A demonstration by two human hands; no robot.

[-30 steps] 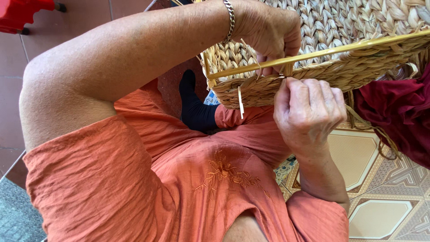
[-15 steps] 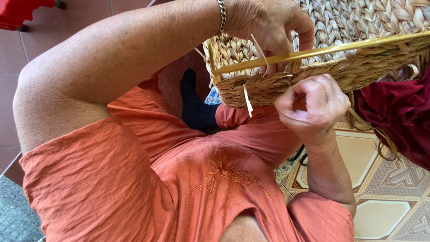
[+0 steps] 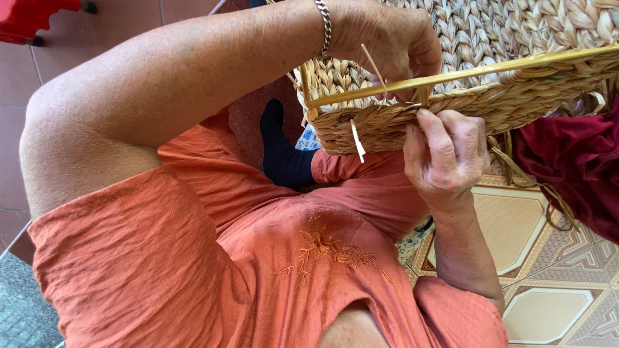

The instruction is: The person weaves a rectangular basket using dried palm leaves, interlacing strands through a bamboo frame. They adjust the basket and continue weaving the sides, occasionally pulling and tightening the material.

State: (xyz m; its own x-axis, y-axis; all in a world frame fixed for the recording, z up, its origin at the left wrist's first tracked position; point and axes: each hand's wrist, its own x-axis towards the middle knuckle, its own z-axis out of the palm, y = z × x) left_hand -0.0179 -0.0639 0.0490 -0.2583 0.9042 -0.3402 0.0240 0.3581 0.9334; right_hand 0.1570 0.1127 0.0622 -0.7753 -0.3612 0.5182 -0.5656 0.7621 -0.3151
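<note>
Already the pale woven straw basket (image 3: 516,71) looked largely made: its wall stood as a dense field of plaited rope-like strands, and the braided rim ran finished along most of the visible edge. It was held up in the air over the person's lap, above the orange embroidered garment (image 3: 258,258), not resting on any surface. A thin yellow cane rod (image 3: 451,76) lay along the rim, lashed into the braid.

The left hand (image 3: 383,38), a silver chain bracelet (image 3: 324,26) at its wrist, gripped the basket from above, its fingers curled over the wall and closed on the weave near the rod. The right hand (image 3: 448,158) came from below, its fingers (image 3: 432,132) pressed together against the underside of the rim braid; whether they pinched a single strand could not be told.

Judging by the loose ends, the work seemed near its close but not done: a short pale strip (image 3: 356,140) stuck out below the rim, and stray fibres (image 3: 535,187) hung beside a dark red cloth (image 3: 574,167). The corner binding probably remained to be tucked and trimmed above the patterned tiled floor (image 3: 554,283).
</note>
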